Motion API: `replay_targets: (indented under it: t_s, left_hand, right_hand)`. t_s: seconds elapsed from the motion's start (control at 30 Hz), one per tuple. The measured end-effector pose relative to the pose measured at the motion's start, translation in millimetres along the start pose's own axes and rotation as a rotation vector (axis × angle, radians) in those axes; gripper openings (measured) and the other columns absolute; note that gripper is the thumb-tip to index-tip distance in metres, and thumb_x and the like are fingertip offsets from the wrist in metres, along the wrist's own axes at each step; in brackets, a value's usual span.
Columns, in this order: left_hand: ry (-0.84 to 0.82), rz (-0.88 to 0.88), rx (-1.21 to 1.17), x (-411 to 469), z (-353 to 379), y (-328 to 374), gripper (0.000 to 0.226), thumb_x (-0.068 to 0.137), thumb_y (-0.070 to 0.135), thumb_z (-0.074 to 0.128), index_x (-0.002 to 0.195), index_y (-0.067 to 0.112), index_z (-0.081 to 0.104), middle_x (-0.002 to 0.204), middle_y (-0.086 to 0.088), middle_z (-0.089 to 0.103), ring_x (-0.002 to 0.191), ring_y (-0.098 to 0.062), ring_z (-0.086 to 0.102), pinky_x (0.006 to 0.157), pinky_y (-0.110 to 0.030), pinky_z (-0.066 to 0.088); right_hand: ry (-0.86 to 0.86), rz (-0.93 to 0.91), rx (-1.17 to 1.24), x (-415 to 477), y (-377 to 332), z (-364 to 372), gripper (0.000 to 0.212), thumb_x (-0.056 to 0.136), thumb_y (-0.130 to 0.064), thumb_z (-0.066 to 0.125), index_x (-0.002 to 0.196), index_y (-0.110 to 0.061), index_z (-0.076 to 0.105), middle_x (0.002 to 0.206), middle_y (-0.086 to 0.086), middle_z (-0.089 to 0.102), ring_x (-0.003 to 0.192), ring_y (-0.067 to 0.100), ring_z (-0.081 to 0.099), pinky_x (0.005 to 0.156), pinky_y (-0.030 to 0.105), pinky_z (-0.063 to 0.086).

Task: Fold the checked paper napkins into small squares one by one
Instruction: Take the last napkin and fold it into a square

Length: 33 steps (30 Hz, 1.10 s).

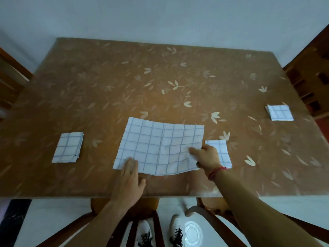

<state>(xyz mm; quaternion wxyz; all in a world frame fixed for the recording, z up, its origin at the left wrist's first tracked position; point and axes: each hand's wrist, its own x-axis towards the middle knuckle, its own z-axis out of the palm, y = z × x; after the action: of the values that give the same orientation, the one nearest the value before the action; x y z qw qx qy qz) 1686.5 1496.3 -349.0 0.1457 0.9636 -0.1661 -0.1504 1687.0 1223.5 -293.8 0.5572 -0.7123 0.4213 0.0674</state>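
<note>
The unfolded checked napkin (156, 147) is laid flat near the front middle of the table (160, 77), with its long side running left to right and a crease down its middle. Its near-left corner is pressed down by the left hand (130, 179), fingers straight and together, and its near-right edge is pinched between the thumb and fingers of the right hand (206, 155). Folded squares are parked in a left stack (68, 147), a small stack (220, 150) partly hidden by the right hand, and a far-right stack (279, 112).
</note>
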Motion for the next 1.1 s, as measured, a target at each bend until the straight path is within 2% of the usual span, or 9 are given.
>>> replay_targets:
  t_s: [0.1, 0.4, 0.53, 0.6, 0.77, 0.87, 0.93, 1.03, 1.1]
  left_hand:
    - [-0.006, 0.074, -0.089, -2.0, 3.5, 41.3, 0.075, 0.093, 0.043, 0.056, 0.152, 0.016, 0.019, 0.160, -0.004, 0.016, 0.147, -0.017, 0.013, 0.113, -0.027, 0.010]
    - [-0.053, -0.037, -0.159, 11.3, 13.7, 73.3, 0.054, 0.096, 0.028, 0.050, 0.145, 0.017, 0.030, 0.138, -0.002, 0.046, 0.126, -0.021, 0.041, 0.103, -0.031, 0.040]
    - [-0.037, 0.004, -0.182, 8.7, 11.9, 65.2, 0.049, 0.097, 0.013, 0.044, 0.145, 0.020, 0.034, 0.140, 0.000, 0.046, 0.127, -0.017, 0.042, 0.103, -0.028, 0.040]
    - [-0.030, 0.036, -0.208, 4.5, 11.2, 59.4, 0.053, 0.097, 0.009, 0.043, 0.148, 0.019, 0.032, 0.145, 0.000, 0.044, 0.134, -0.015, 0.038, 0.107, -0.026, 0.035]
    - [-0.086, 0.191, -0.238, -3.8, 8.6, 35.1, 0.057, 0.097, 0.002, 0.037, 0.149, 0.024, 0.031, 0.154, 0.003, 0.033, 0.142, -0.013, 0.027, 0.114, -0.021, 0.017]
    - [-0.167, 0.337, -0.215, -7.1, 5.9, 14.6, 0.068, 0.093, -0.008, 0.031, 0.149, 0.030, 0.030, 0.156, 0.009, 0.026, 0.143, -0.002, 0.014, 0.108, -0.006, -0.002]
    - [-0.193, 0.444, -0.200, -7.4, 6.7, -0.1, 0.079, 0.087, -0.015, 0.030, 0.149, 0.034, 0.026, 0.156, 0.013, 0.023, 0.142, 0.006, 0.005, 0.108, -0.006, -0.005]
    - [-0.195, 0.516, -0.185, -10.5, 9.6, -17.7, 0.082, 0.086, -0.017, 0.035, 0.148, 0.037, 0.024, 0.154, 0.018, 0.016, 0.144, 0.006, 0.001, 0.114, -0.012, -0.004]
    - [-0.152, 0.508, -0.197, -13.8, 13.1, -27.8, 0.079, 0.085, -0.017, 0.039, 0.147, 0.032, 0.032, 0.153, 0.016, 0.019, 0.145, 0.001, 0.006, 0.117, -0.016, -0.001]
  right_hand:
    - [-0.013, 0.050, 0.148, -14.9, 2.4, 5.6, 0.017, 0.084, -0.007, 0.069, 0.091, 0.007, 0.065, 0.071, 0.014, 0.064, 0.036, 0.015, 0.056, 0.037, 0.022, 0.046]
    - [-0.326, 0.090, 0.359, -46.7, 5.5, 11.6, 0.007, 0.093, -0.009, 0.061, 0.089, -0.005, 0.065, 0.080, 0.012, 0.074, 0.063, 0.023, 0.070, 0.058, 0.035, 0.061]
    - [-0.582, 0.112, 0.501, -45.4, 11.5, -0.6, 0.028, 0.093, -0.022, 0.054, 0.116, -0.009, 0.065, 0.109, 0.019, 0.071, 0.097, 0.038, 0.066, 0.092, 0.052, 0.052]
    - [-0.572, 0.094, 0.502, -38.9, 19.6, -7.0, 0.032, 0.091, -0.015, 0.048, 0.117, -0.013, 0.066, 0.101, 0.016, 0.068, 0.088, 0.034, 0.062, 0.083, 0.048, 0.052]
    - [-0.300, -0.174, 0.142, -22.2, 36.3, -20.3, 0.034, 0.082, 0.011, 0.058, 0.092, -0.019, 0.071, 0.073, 0.001, 0.071, 0.076, 0.028, 0.065, 0.066, 0.036, 0.056]
    - [-0.155, -0.341, -0.156, -2.8, 54.3, -28.8, 0.055, 0.081, -0.010, 0.071, 0.132, -0.024, 0.055, 0.118, 0.003, 0.067, 0.109, 0.023, 0.062, 0.092, 0.044, 0.053]
    - [-0.131, -0.390, -0.286, -0.9, 58.7, -34.4, 0.075, 0.079, -0.023, 0.073, 0.145, -0.026, 0.037, 0.118, 0.001, 0.064, 0.105, 0.018, 0.062, 0.093, 0.034, 0.049]
    - [-0.158, -0.538, -0.479, -2.3, 64.5, -34.8, 0.057, 0.071, -0.031, 0.076, 0.126, -0.032, 0.061, 0.108, -0.010, 0.059, 0.096, 0.013, 0.062, 0.085, 0.010, 0.043]
    - [-0.154, -0.699, -0.632, -4.2, 66.9, -31.8, 0.030, 0.064, -0.018, 0.086, 0.092, -0.022, 0.077, 0.112, -0.002, 0.065, 0.100, 0.024, 0.065, 0.087, 0.014, 0.045]
